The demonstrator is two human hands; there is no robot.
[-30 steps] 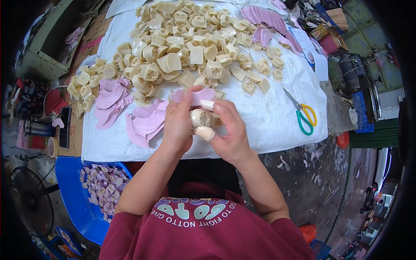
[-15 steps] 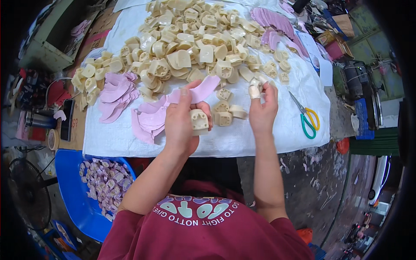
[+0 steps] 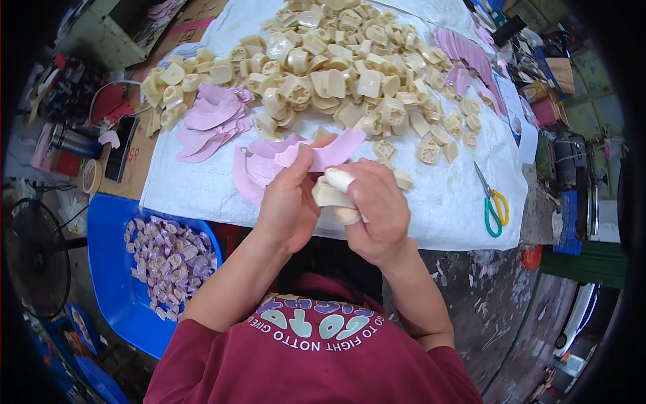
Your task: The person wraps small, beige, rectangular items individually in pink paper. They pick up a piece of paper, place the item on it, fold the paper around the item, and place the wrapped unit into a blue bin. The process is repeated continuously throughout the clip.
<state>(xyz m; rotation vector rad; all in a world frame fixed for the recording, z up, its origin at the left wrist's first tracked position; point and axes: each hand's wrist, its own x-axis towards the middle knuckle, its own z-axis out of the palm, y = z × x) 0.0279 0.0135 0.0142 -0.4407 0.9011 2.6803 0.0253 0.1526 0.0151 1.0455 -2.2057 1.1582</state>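
Observation:
My left hand [image 3: 289, 200] grips a curved pink strip [image 3: 343, 149] between thumb and fingers, its far end sticking out to the right. A cream moulded shoe heel [image 3: 331, 194] sits between both hands, with the fingers of my right hand [image 3: 381, 210] closed around it. Pale wraps cover some of the right fingers. Whether my left fingers also touch the heel is hard to see. Beyond the left hand lie loose pink pieces [image 3: 250, 176] on the white sheet. A few cream heels stand just past the right hand, partly hidden by it.
A large heap of cream heels [image 3: 326, 84] covers the far table, with pink pieces [image 3: 212, 124] at left and a pink stack [image 3: 468, 57] at far right. Scissors [image 3: 494, 205] lie at right. A blue tub [image 3: 111, 296] of pink-wrapped heels stands below left, near a fan [image 3: 33, 256].
My right hand has come leftward to meet the left and now grips the heel. The heel's holed face has turned out of sight. The whole view has shifted slightly.

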